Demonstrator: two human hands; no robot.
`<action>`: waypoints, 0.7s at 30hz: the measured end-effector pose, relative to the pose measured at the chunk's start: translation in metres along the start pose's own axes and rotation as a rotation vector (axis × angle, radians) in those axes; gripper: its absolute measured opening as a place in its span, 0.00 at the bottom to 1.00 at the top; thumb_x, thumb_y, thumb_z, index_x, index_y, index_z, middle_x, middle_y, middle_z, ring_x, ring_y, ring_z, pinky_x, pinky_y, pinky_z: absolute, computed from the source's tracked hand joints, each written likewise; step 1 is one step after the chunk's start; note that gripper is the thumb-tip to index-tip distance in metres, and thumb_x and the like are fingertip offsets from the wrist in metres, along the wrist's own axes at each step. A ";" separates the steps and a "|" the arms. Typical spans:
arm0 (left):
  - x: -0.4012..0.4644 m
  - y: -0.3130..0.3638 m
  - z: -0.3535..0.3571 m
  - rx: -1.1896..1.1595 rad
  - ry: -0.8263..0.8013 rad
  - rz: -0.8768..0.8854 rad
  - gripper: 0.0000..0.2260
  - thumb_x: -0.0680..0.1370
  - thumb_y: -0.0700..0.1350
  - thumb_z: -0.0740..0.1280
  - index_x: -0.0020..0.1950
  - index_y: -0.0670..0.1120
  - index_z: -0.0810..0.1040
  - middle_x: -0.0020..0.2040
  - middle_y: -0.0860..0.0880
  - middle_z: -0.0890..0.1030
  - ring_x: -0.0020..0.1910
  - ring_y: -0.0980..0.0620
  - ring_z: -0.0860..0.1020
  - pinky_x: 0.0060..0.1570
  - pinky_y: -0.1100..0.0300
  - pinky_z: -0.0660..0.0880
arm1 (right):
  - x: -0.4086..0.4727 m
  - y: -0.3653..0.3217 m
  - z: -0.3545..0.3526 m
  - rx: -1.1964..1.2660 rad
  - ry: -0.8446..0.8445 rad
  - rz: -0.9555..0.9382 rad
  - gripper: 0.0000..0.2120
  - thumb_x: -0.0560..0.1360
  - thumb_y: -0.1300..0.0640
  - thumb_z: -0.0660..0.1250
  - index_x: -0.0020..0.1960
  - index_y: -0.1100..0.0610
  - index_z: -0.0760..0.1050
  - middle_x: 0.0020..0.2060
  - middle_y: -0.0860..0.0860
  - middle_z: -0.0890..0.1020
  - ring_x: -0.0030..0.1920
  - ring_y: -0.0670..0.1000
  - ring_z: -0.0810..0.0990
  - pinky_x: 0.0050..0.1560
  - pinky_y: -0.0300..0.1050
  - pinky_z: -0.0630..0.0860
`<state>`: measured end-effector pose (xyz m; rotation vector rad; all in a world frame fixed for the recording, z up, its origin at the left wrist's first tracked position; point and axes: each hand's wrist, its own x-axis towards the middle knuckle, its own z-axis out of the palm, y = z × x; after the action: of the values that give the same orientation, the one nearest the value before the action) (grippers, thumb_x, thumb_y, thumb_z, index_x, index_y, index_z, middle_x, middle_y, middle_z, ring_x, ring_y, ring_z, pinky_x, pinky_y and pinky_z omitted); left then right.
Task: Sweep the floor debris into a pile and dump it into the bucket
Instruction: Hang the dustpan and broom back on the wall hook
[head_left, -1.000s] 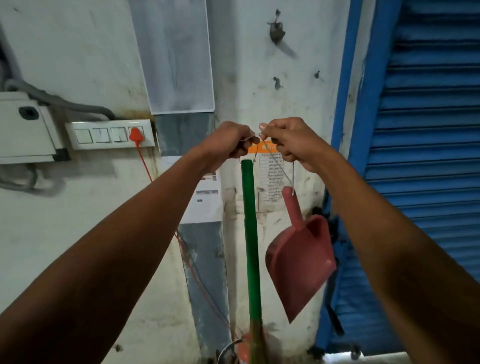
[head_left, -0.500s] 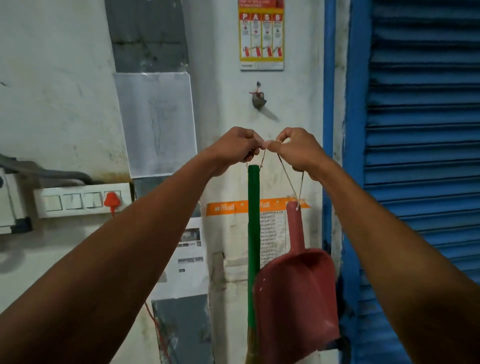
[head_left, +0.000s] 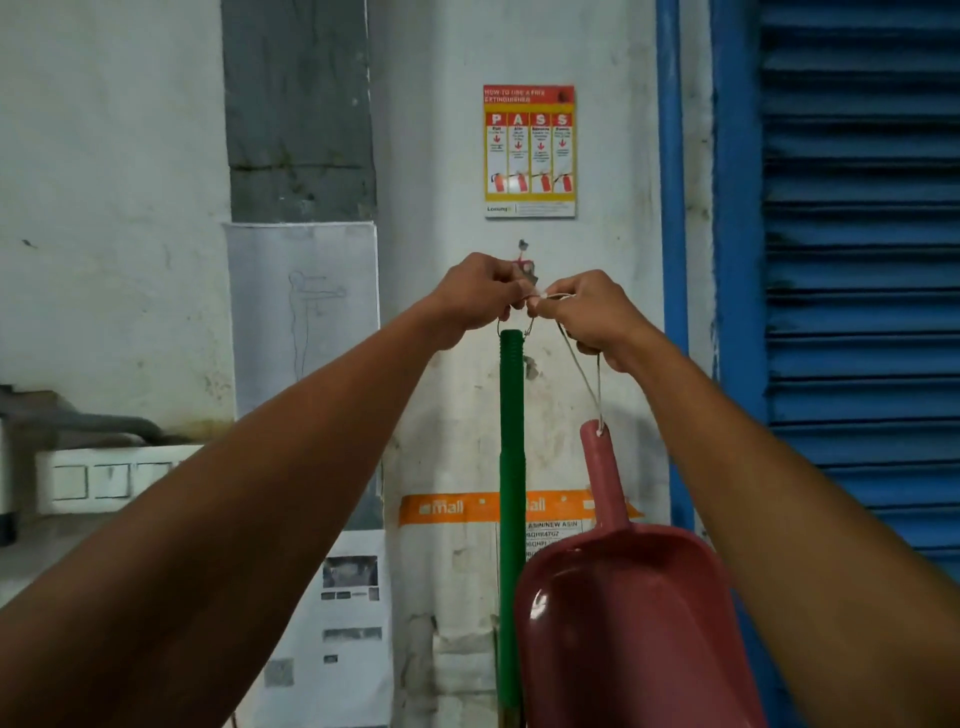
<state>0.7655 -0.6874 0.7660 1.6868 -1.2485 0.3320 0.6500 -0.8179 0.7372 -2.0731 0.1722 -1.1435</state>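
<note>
A green broom handle (head_left: 512, 467) hangs upright against the white wall, its top just below my hands. A red dustpan (head_left: 623, 623) dangles beside it on a thin string loop (head_left: 587, 379) tied through its handle. My left hand (head_left: 475, 296) pinches the small loop at the broom's top. My right hand (head_left: 589, 314) pinches the dustpan's string. Both hands are raised to a metal wall hook (head_left: 524, 267) that shows between them. No bucket, floor or debris is in view.
A fire extinguisher poster (head_left: 530, 150) hangs above the hook. A blue roller shutter (head_left: 857, 260) and its blue frame stand at the right. A switch panel (head_left: 109, 480) and papers are fixed to the wall at the left.
Both hands have risen along the wall with the broom and dustpan, from well below the hook to the hook itself. The camera view tilted upward.
</note>
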 end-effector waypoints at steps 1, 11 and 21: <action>0.007 -0.001 0.002 0.009 0.023 -0.004 0.08 0.82 0.44 0.70 0.47 0.44 0.86 0.40 0.47 0.83 0.38 0.53 0.76 0.39 0.59 0.73 | 0.008 0.003 0.001 -0.004 0.022 -0.005 0.10 0.78 0.51 0.75 0.54 0.57 0.85 0.29 0.46 0.73 0.28 0.47 0.64 0.25 0.40 0.61; 0.081 -0.006 0.030 0.119 0.347 -0.025 0.07 0.81 0.41 0.71 0.45 0.49 0.84 0.44 0.49 0.84 0.43 0.53 0.80 0.35 0.64 0.75 | 0.099 0.026 0.008 -0.022 0.179 -0.054 0.13 0.77 0.51 0.75 0.43 0.63 0.83 0.38 0.58 0.82 0.33 0.49 0.74 0.34 0.49 0.73; 0.105 -0.016 0.044 0.124 0.446 -0.122 0.06 0.80 0.36 0.68 0.48 0.44 0.85 0.48 0.46 0.83 0.44 0.51 0.80 0.37 0.59 0.76 | 0.139 0.047 0.017 0.026 0.138 0.015 0.11 0.76 0.53 0.74 0.40 0.57 0.77 0.35 0.50 0.76 0.30 0.48 0.71 0.27 0.43 0.66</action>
<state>0.8111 -0.7843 0.8077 1.6662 -0.8063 0.6804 0.7561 -0.9032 0.7938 -1.9678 0.2371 -1.2738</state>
